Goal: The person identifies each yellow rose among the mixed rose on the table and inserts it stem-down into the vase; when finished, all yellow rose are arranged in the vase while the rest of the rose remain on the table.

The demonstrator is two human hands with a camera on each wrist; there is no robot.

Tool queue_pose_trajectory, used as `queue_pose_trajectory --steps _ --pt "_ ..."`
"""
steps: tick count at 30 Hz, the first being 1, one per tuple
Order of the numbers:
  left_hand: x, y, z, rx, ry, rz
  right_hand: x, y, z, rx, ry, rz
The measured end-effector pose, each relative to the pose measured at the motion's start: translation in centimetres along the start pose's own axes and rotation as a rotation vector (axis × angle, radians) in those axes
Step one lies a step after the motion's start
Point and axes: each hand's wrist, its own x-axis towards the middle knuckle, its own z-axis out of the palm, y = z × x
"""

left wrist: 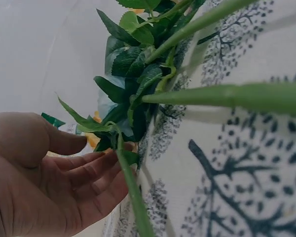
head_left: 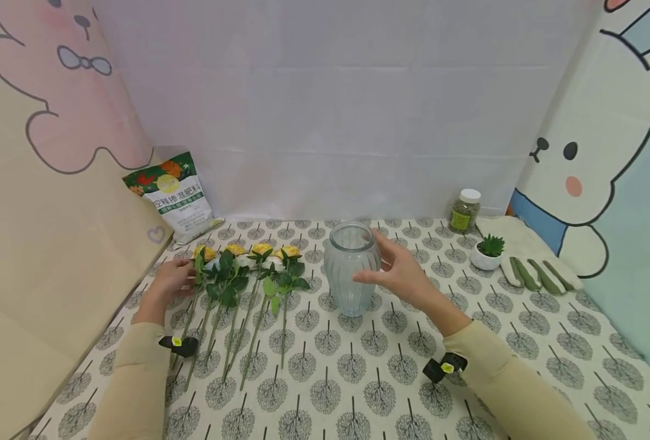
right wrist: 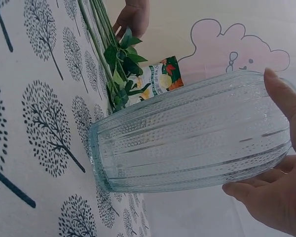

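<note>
A clear ribbed glass vase (head_left: 351,282) stands upright at the middle of the table, its mouth facing up. My right hand (head_left: 404,276) holds it from the right, thumb on the near side and fingers round the back. In the right wrist view the vase's base (right wrist: 101,158) meets the tablecloth. To the left lie several long-stemmed artificial flowers (head_left: 228,275), with yellow and pale heads and green leaves. Beside the leftmost stem (left wrist: 130,190) is my left hand (head_left: 169,282), palm up with loosely bent fingers and the thumb apart. Its fingertips are right at the leaves.
A fertilizer bag (head_left: 176,198) leans at the back left corner. At the back right stand a lidded jar (head_left: 464,211) and a small potted succulent (head_left: 487,252), with white and green gloves (head_left: 539,275) beside them. Cloth walls (head_left: 325,122) enclose the patterned tablecloth (head_left: 352,379).
</note>
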Motion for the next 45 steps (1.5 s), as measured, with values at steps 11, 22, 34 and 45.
queue_pose_trajectory --steps 11,22,34,45 --pt "0.3 -0.8 0.4 0.062 0.012 -0.013 -0.1 0.0 0.1 0.001 0.0 0.013" --pt "0.3 -0.7 0.1 0.051 0.147 0.015 0.0 0.1 0.0 -0.011 0.001 0.009" --pt "-1.0 1.7 -1.8 -0.303 0.19 0.032 0.1 0.0 0.0 -0.03 0.003 -0.009" --pt "-3.9 6.2 -2.4 -0.667 -0.092 0.151 0.0 0.0 0.1 -0.033 0.006 -0.01"
